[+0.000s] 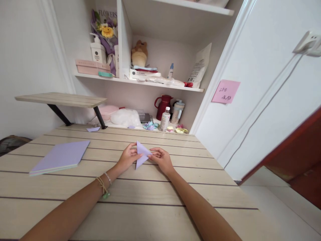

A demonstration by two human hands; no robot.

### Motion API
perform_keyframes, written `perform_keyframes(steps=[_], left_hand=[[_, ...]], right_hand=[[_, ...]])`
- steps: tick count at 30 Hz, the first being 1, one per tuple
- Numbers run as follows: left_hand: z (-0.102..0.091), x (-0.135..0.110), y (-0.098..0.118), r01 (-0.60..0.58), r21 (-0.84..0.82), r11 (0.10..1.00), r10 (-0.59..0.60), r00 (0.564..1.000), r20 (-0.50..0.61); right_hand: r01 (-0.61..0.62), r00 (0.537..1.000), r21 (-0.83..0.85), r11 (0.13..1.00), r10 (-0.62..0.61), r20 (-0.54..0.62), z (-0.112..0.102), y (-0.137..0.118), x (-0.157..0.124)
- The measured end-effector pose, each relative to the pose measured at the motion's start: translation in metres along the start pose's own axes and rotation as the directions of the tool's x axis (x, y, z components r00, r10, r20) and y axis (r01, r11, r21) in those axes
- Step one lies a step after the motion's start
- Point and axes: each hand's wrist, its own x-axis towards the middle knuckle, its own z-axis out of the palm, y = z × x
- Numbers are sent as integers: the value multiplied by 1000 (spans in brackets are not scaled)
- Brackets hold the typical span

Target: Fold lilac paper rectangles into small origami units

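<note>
A piece of folded purple paper (141, 150), triangular in outline, is held up between my two hands above the middle of the table. My left hand (128, 156) pinches its left side, thumb lying across the front face. At the pointed right end, my right hand (162, 159) grips the paper between thumb and fingers. Some fingertips of both hands are hidden behind the sheet. On the table to the left lies a stack of coloured paper (62, 154) with a purple sheet on top.
A small raised shelf (62, 99) on black brackets stands at the back left, with a purple paper piece (93, 129) near its leg. Along the back are a clear bottle (165, 118), a dark red jug (164, 106), a cup (178, 112) and several folded papers (150, 125).
</note>
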Motion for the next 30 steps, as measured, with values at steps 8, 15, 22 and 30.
perform_keyframes(steps=[8, 15, 22, 30], left_hand=[[-2, 0, 0, 21, 26, 999, -21, 1000, 10], [-1, -1, 1, 4, 7, 1000, -4, 999, 40], [2, -2, 4, -48, 42, 998, 46, 997, 57], [1, 3, 0, -36, 133, 990, 41, 998, -36]], right_hand=[[-26, 999, 5, 1000, 26, -21, 1, 1, -1], [-152, 988, 53, 987, 152, 2, 1, -1, 1], [-209, 973, -73, 975, 215, 83, 1, 0, 3], [-249, 962, -91, 964, 257, 93, 1, -1, 5]])
